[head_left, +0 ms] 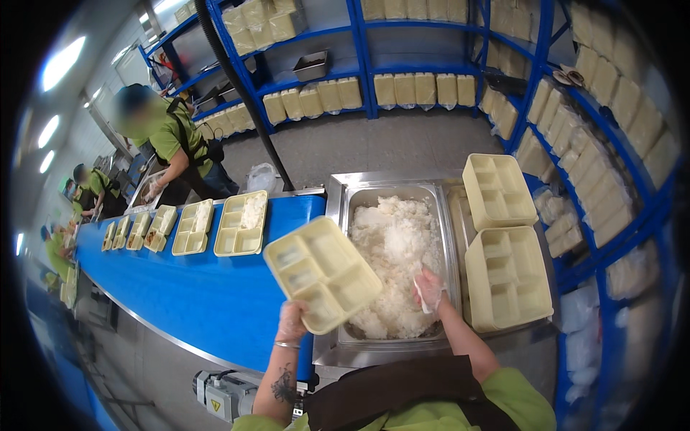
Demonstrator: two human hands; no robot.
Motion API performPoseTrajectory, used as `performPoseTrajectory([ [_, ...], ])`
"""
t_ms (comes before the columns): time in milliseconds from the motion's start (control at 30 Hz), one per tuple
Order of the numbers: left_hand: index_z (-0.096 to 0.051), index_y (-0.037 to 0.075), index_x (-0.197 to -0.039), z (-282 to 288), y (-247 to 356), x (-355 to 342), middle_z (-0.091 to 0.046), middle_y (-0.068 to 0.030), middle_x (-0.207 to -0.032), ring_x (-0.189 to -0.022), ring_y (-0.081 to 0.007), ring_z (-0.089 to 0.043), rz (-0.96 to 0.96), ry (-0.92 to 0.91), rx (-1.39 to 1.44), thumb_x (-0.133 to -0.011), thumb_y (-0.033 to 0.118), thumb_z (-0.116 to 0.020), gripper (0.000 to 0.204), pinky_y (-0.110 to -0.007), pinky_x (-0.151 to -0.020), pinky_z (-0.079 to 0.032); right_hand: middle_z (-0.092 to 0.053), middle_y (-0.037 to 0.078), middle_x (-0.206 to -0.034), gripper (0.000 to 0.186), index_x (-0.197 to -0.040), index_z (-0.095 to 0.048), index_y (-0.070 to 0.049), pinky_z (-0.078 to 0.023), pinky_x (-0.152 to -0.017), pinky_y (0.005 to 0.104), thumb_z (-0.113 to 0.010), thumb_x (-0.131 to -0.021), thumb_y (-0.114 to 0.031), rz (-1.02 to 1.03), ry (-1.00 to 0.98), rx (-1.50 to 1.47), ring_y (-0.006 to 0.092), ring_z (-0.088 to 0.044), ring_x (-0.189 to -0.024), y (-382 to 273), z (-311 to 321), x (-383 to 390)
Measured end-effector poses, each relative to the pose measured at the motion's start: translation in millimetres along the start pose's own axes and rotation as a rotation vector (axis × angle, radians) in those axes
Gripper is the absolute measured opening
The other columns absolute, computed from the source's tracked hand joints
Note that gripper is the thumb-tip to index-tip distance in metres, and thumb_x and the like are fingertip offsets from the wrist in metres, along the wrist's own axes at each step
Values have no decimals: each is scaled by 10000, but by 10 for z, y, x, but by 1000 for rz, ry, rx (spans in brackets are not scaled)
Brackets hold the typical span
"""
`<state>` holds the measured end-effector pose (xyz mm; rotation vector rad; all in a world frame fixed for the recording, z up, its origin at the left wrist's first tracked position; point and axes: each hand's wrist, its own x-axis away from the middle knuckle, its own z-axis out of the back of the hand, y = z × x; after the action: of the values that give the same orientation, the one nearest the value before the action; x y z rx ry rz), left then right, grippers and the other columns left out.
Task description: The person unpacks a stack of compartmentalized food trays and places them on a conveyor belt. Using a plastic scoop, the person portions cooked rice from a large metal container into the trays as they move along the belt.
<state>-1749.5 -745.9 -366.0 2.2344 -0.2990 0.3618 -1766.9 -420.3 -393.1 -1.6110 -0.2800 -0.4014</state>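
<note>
Left hand (292, 321) is gripping an empty cream compartment tray (323, 274) by its near corner, fingers closed on the rim, and is holding it tilted above the gap between the blue conveyor belt (180, 287) and the steel pan (348, 208). Right hand (430, 289), in a thin clear glove, is reaching into the white rice (394, 251) that is filling the pan; fingers are curled down into the rice, but whether they are already closing on a portion I cannot tell. The held tray is showing no rice in any compartment, so its filling appears not yet done. On the belt, a row of trays (241, 223) is lying further along, the nearest one with rice in its top compartment, so earlier portions look finished. Two stacks of empty trays (507, 276) are waiting right of the pan, so much work seems left. A co-worker (176, 147) is bending over the far end of the belt.
</note>
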Motion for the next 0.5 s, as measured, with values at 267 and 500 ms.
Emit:
performPoseTrajectory([
  [267,-397,62,-1245,-675,-659,-446,-522,-109,-1100,-994,-258,-534,25,-36,-82,-651,-91,-410,614,-357,-821,-488,-560,152,-654,423,-1309,-379,-159,-459,-507,376,-406,-887,-140,476,294,1166,290,-571,-572,-32,-318,-216],
  [500,-360,99,-1271,-444,-628,-431,-529,-91,-1061,-909,-227,-543,27,-68,-24,-629,-121,-426,682,-318,-780,-481,-584,133,-677,398,-1286,-401,-99,-476,-507,368,-401,-892,-156,430,183,784,233,-579,-560,-80,-203,-200],
])
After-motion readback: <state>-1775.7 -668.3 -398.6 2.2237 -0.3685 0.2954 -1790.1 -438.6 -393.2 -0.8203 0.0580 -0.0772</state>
